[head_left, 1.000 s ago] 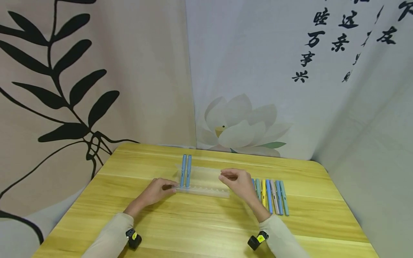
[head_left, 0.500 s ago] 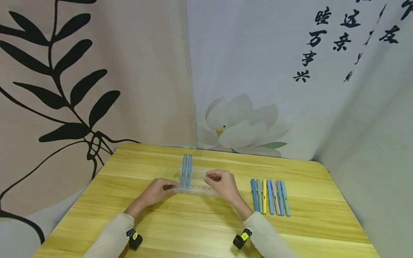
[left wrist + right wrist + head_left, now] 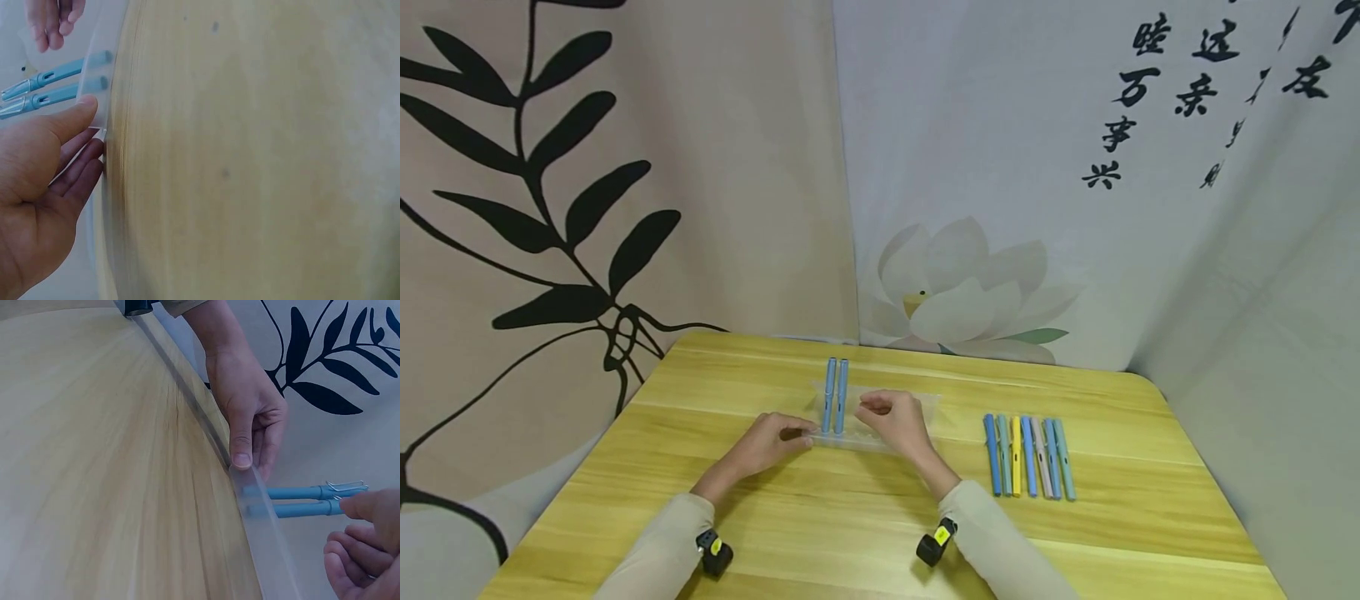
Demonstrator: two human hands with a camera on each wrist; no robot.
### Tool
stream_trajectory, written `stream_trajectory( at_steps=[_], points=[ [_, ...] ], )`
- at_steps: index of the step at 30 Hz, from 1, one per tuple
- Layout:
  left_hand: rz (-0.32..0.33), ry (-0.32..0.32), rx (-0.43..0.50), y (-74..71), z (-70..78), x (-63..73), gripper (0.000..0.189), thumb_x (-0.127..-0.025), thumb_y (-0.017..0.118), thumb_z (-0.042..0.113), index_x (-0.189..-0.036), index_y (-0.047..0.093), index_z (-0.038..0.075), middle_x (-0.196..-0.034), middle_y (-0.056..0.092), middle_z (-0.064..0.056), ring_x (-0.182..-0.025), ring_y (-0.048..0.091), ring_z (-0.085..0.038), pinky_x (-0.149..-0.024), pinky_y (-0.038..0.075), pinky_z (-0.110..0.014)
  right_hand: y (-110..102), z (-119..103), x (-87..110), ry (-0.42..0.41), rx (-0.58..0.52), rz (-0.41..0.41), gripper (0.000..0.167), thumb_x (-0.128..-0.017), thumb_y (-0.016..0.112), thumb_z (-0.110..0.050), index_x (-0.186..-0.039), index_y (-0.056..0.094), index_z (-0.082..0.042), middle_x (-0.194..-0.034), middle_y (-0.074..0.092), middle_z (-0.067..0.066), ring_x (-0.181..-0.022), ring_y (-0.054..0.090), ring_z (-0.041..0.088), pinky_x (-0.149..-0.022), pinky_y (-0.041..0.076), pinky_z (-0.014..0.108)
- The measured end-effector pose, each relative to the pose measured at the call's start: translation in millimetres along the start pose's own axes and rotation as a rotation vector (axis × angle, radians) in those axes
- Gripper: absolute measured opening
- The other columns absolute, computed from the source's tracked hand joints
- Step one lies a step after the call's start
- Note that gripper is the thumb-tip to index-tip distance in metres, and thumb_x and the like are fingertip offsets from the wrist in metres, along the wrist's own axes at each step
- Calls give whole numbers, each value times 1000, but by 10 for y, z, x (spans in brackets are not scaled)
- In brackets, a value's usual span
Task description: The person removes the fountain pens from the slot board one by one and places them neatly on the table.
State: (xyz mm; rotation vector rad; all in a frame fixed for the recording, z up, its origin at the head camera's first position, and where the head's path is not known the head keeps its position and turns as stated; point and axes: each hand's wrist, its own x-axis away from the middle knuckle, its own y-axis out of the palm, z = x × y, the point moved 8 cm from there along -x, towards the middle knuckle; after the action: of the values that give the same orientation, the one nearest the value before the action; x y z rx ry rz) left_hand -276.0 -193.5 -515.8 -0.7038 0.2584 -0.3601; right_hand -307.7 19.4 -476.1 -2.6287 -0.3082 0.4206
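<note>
Two blue pens (image 3: 841, 396) stand side by side at the left end of a clear plastic pen rack (image 3: 865, 442) with a notched front strip. At that end my left hand (image 3: 771, 442) pinches the rack's corner; in the left wrist view the thumb (image 3: 84, 112) lies on the strip (image 3: 100, 69) and the other fingers are behind it. My right hand (image 3: 895, 421) hovers over the rack just right of the pens, fingers loosely bent and nothing between them. In the right wrist view its fingertip (image 3: 353, 505) overlaps a pen's clip end.
To the right on the wooden table (image 3: 1120, 467), a row of several pens lies side by side, in blue, green, yellow (image 3: 1016, 457) and pale pink-grey. A printed curtain (image 3: 985, 167) hangs behind the table's far edge.
My right hand has moved left along the rack, from its right end to beside the two standing pens, uncovering the row of lying pens. The left hand has stayed at the rack's corner.
</note>
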Motion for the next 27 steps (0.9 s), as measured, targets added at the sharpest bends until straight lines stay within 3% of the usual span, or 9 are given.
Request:
stream_trajectory(
  at_steps=[17, 27],
  points=[
    [-8, 7, -7, -16, 28, 0, 31, -100, 68, 20, -127, 72, 5, -123, 73, -9, -114, 68, -28, -95, 57, -46, 296, 72, -77, 85, -59, 7, 23, -92, 79, -20, -106, 78, -2, -95, 78, 8, -83, 75, 18, -68, 62, 29],
    [-10, -1, 3, -12, 3, 3, 31, -100, 68, 20, -126, 72, 5, -123, 73, -10, -113, 69, -28, -95, 57, -46, 358, 77, -99, 73, -45, 7, 16, -91, 78, -17, -100, 80, -4, -90, 78, 7, -79, 74, 16, -66, 61, 29]
  ],
)
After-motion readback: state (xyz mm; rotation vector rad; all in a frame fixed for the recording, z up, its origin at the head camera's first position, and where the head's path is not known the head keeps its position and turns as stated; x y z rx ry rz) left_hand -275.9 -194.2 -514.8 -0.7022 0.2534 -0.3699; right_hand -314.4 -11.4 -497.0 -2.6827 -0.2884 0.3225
